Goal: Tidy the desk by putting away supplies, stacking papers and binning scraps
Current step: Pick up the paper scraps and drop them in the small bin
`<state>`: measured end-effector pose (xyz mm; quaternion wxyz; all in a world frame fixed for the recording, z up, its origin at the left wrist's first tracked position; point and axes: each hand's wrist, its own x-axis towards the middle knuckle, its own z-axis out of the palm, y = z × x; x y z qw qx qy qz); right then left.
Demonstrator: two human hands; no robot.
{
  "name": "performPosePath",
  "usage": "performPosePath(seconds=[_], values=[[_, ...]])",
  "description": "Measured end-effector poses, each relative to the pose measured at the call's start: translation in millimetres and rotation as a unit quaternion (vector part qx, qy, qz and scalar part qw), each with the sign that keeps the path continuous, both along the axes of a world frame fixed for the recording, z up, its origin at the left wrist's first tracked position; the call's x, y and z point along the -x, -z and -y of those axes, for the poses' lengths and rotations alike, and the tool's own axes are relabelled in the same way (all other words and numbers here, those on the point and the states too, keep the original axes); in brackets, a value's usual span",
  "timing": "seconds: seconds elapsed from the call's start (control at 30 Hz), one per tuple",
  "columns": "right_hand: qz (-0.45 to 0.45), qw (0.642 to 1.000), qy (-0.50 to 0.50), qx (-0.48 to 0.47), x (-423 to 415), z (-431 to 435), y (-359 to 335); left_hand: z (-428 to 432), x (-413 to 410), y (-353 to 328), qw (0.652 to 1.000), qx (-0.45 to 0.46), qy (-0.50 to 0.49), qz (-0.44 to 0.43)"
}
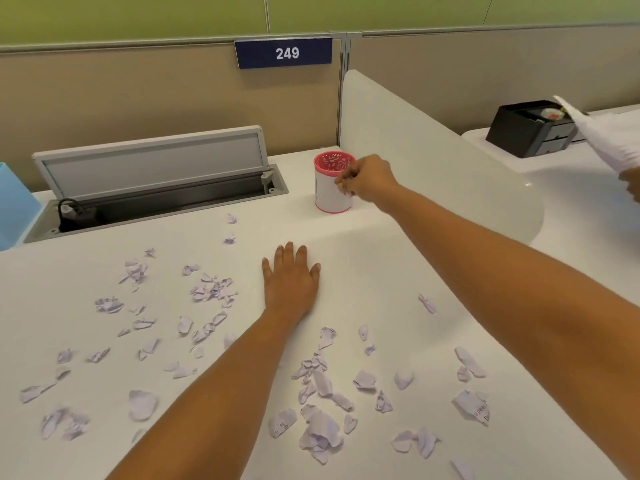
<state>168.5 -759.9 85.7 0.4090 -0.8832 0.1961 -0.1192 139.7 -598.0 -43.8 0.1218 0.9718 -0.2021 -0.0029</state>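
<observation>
**Desk 249: hands, holder, scraps outstanding**

1. Right hand [369,180]: stretched to the far side of the desk, fingers curled against the right wall of the pink holder [327,192], just under its rim. Read as a grip on it.
2. Pink holder: upright white cylinder with a pink perforated rim, standing far and slightly right, just beside the white divider [415,150]. Contents cannot be seen.
3. Left hand [291,282]: palm down, fingers straight and close together, lying flat on a bare patch of the desk [363,244] and holding nothing.
4. Paper scraps [213,289]: pale torn and crumpled bits, some printed, strewn to the left of the left hand and across the whole near half. A few lie far, towards the holder.
5. Cable tray [156,161]: far left, lid up, with a black plug [74,214] inside.
6. Next desk, right of the divider: a black organiser [519,129], and another person's hand [632,183] holding white sheets [602,140] (not part of this desk's job).

Progress, as judged: no loose supplies or sheets remain on this desk, so those steps look done or unneeded. Binning is the bulk left, since nearly every scrap lies uncollected. No bin shows, and the holder may be meant for the scraps.
</observation>
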Motion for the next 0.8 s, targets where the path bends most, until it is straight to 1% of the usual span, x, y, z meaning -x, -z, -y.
performPosePath(seconds=[0.07, 0.23, 0.33, 0.43, 0.53, 0.7, 0.73, 0.8], values=[[0.012, 0.999, 0.019, 0.025, -24, 5, -8, -1, 0, 2, 1.0, -0.006, -0.004, 0.009], [0.024, 0.998, 0.042, 0.042, -69, 10, -13, -1, 0, 4, 1.0, -0.004, -0.009, 0.013], [0.01, 0.998, 0.017, 0.057, -78, 13, -11, -1, 1, 4, 1.0, -0.003, -0.01, 0.011], [0.046, 0.997, 0.027, 0.049, -77, 19, -10, -1, 1, 4, 1.0, -0.005, -0.011, 0.01], [0.064, 0.996, 0.047, 0.042, -63, 23, -6, 0, 3, 4, 1.0, -0.004, -0.01, 0.014], [0.037, 0.995, 0.015, 0.087, -7, 17, 20, 0, 4, 2, 1.0, -0.008, -0.016, 0.008], [0.023, 0.996, 0.006, 0.088, 8, 15, 28, 0, 5, 2, 1.0, -0.008, -0.018, 0.004], [-0.033, 0.995, -0.014, 0.096, 39, 13, 44, 2, 8, -1, 1.0, -0.014, -0.021, -0.009]])
